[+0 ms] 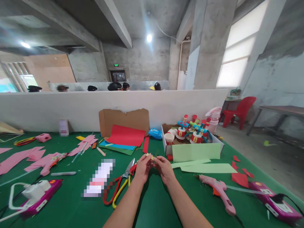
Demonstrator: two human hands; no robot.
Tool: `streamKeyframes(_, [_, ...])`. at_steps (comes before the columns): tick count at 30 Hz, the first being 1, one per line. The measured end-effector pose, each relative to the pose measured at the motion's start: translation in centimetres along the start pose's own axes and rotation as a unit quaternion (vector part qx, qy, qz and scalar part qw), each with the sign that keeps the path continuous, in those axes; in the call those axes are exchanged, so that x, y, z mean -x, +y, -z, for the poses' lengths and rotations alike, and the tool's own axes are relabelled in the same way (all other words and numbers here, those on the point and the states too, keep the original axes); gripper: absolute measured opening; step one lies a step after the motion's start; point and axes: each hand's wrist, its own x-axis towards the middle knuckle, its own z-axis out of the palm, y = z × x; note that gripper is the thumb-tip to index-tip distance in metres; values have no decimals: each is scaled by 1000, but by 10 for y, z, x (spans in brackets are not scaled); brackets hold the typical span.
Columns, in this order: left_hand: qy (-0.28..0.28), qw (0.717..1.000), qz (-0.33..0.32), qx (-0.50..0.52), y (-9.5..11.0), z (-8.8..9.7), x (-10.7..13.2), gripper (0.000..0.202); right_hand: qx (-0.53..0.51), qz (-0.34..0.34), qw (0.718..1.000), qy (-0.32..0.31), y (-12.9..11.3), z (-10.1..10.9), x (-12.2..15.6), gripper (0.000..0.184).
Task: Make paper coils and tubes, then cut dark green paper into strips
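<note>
The flat green table cover (71, 202) looks matt, like felt. The red-and-yellow-handled scissors (120, 183) have shiny metal blades. The pink glue gun (219, 190) is smooth plastic. The torn brown cardboard sheet (123, 120) looks dull, beside matt red paper (125, 136).

Scissors (120, 183) lie on the green table (71, 202). A pink glue gun (219, 190) lies right. Red paper (125, 135) leans against cardboard (123, 118).

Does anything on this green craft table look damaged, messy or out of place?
Mostly working clutter. The brown cardboard sheet propped against the white partition has a ragged, torn top edge, and small red paper scraps lie scattered near the table's right edge. Both hands pinch a small yellowish piece; nothing is spilled.
</note>
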Motion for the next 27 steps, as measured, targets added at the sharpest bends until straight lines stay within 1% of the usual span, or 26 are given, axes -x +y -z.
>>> streamKeyframes(3, [8, 1000, -8, -6, -1, 2, -2, 41, 9, -11, 1000, 3, 1, 0, 1, 41])
streamKeyframes(7, [32, 999, -31, -25, 1, 6, -6, 38, 51, -14, 999, 4, 2, 0, 2, 37])
streamKeyframes(11, [47, 996, -48, -55, 2, 10, -10, 39, 93, 1, 996, 6, 1, 0, 1, 36])
streamKeyframes(17, [66, 986, -104, -114, -1, 11, -10, 37, 140, 33, 990, 4, -4, 0, 2, 37])
streamKeyframes(22, [70, 982, -126, -126, -1, 11, -8, 36, 160, 47, 986, -2, -5, 1, 3, 35])
streamKeyframes(27, [77, 980, -133, -124, 0, 12, -9, 34, 165, 49, 985, -1, -4, 2, 3, 34])
